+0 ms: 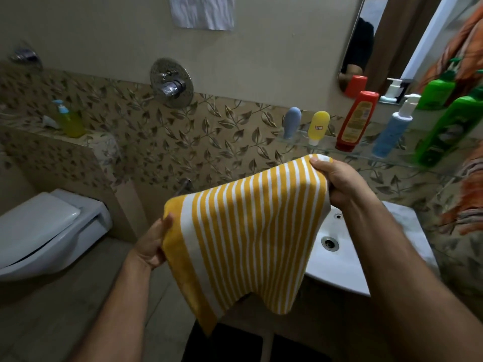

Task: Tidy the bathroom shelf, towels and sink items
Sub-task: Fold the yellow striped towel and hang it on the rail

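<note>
No text, brand or number can be read anywhere. The tall red plastic bottle (356, 120) near the middle of the glass wall shelf (392, 156) carries a yellow label whose print is too blurred to make out. The small yellow squeeze bottle (318, 126) towards the shelf's left end bears a tiny white sticker, equally illegible.

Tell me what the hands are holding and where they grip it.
Both hold the striped towel up over the sink. The left hand grips its solid yellow edge; the right hand pinches the opposite upper corner.
</note>
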{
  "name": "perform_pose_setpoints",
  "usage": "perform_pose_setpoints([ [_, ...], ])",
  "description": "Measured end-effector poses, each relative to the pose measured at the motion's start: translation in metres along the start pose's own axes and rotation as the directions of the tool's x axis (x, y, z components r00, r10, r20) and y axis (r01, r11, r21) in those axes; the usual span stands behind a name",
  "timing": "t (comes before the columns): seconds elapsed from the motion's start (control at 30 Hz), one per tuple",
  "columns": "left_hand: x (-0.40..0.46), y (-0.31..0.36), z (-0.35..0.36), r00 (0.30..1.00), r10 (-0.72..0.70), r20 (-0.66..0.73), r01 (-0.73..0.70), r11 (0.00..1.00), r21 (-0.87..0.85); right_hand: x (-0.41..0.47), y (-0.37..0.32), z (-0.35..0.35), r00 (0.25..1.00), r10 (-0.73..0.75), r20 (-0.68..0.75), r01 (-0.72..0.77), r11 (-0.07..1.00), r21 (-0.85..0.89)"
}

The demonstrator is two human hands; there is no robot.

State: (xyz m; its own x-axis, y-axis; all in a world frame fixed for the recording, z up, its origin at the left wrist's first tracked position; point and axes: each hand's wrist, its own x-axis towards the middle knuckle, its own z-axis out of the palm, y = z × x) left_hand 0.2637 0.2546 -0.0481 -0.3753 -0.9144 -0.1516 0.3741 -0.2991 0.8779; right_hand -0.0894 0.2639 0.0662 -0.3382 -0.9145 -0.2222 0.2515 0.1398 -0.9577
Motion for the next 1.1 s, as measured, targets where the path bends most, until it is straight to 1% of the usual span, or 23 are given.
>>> perform_pose_setpoints([
  [0.07, 0.001, -0.01, 0.007, 0.999, -0.031, -0.01, 0.031, 0.998, 0.063, 0.001, 0.005, -0.002, 0.999, 0.036, -0.025, -0.037, 0.999, -0.028],
  [0.13, 0.01, -0.004, 0.01, 0.998, -0.002, -0.061, 0.007, 0.996, 0.092, 0.002, 0.009, -0.005, 0.996, 0.083, -0.039, -0.085, 0.995, -0.059],
  [0.2, 0.018, 0.013, 0.013, 0.993, 0.053, -0.106, -0.044, 0.996, 0.081, 0.005, 0.003, -0.011, 0.993, 0.117, -0.016, -0.118, 0.991, -0.066],
  [0.23, 0.022, 0.024, 0.016, 0.991, 0.085, -0.107, -0.075, 0.993, 0.093, 0.008, -0.003, -0.016, 0.994, 0.109, 0.009, -0.109, 0.993, -0.044],
  [0.27, 0.023, 0.036, 0.022, 0.989, 0.109, -0.103, -0.098, 0.989, 0.11, 0.01, -0.008, -0.022, 0.995, 0.082, 0.061, -0.082, 0.997, -0.002],
  [0.3, 0.026, 0.048, 0.027, 0.988, 0.127, -0.091, -0.116, 0.986, 0.12, 0.011, -0.013, -0.029, 0.989, 0.031, 0.144, -0.043, 0.996, 0.075],
  [0.33, 0.029, 0.057, 0.034, 0.988, 0.131, -0.081, -0.122, 0.986, 0.11, 0.012, -0.013, -0.036, 0.967, -0.02, 0.253, -0.023, 0.986, 0.168],
  [0.37, 0.032, 0.063, 0.04, 0.989, 0.127, -0.081, -0.12, 0.989, 0.09, 0.012, -0.004, -0.043, 0.935, -0.036, 0.353, -0.04, 0.978, 0.205],
  [0.4, 0.033, 0.067, 0.046, 0.99, 0.115, -0.087, -0.109, 0.991, 0.078, 0.011, 0.012, -0.047, 0.907, 0.013, 0.421, -0.081, 0.986, 0.143],
  [0.43, 0.034, 0.068, 0.05, 0.991, 0.092, -0.102, -0.082, 0.992, 0.092, 0.01, 0.031, -0.05, 0.886, 0.097, 0.454, -0.13, 0.991, 0.042],
  [0.47, 0.035, 0.067, 0.051, 0.99, 0.061, -0.125, -0.045, 0.99, 0.131, 0.014, 0.053, -0.054, 0.878, 0.165, 0.45, -0.175, 0.984, -0.019],
  [0.5, 0.034, 0.066, 0.049, 0.989, 0.037, -0.144, -0.01, 0.983, 0.181, 0.018, 0.072, -0.054, 0.884, 0.188, 0.427, -0.191, 0.981, -0.036],
  [0.57, 0.031, 0.061, 0.04, 0.983, 0.001, -0.185, 0.047, 0.965, 0.257, 0.026, 0.091, -0.052, 0.919, 0.175, 0.354, -0.183, 0.983, -0.01],
  [0.63, 0.028, 0.062, 0.029, 0.977, -0.008, -0.212, 0.072, 0.953, 0.296, 0.029, 0.092, -0.051, 0.933, 0.176, 0.314, -0.188, 0.982, 0.008],
  [0.7, 0.025, 0.068, 0.022, 0.973, 0.013, -0.23, 0.063, 0.945, 0.321, 0.03, 0.086, -0.052, 0.934, 0.166, 0.318, -0.184, 0.982, 0.028],
  [0.8, 0.023, 0.077, 0.018, 0.964, 0.064, -0.257, 0.028, 0.939, 0.341, 0.025, 0.077, -0.047, 0.916, 0.116, 0.384, -0.136, 0.99, 0.024],
  [0.9, 0.022, 0.079, 0.019, 0.956, 0.07, -0.284, 0.033, 0.939, 0.341, 0.021, 0.079, -0.034, 0.879, 0.191, 0.436, -0.147, 0.98, -0.134],
  [0.97, 0.019, 0.078, 0.018, 0.953, 0.068, -0.296, 0.044, 0.933, 0.356, 0.023, 0.076, -0.022, 0.884, 0.248, 0.397, -0.182, 0.964, -0.195],
  [1.03, 0.015, 0.079, 0.018, 0.952, 0.079, -0.296, 0.031, 0.935, 0.352, 0.024, 0.066, -0.015, 0.899, 0.268, 0.346, -0.223, 0.961, -0.164],
  [1.1, 0.012, 0.084, 0.019, 0.949, 0.108, -0.296, -0.007, 0.946, 0.323, 0.025, 0.054, -0.014, 0.903, 0.247, 0.351, -0.238, 0.969, -0.068],
])
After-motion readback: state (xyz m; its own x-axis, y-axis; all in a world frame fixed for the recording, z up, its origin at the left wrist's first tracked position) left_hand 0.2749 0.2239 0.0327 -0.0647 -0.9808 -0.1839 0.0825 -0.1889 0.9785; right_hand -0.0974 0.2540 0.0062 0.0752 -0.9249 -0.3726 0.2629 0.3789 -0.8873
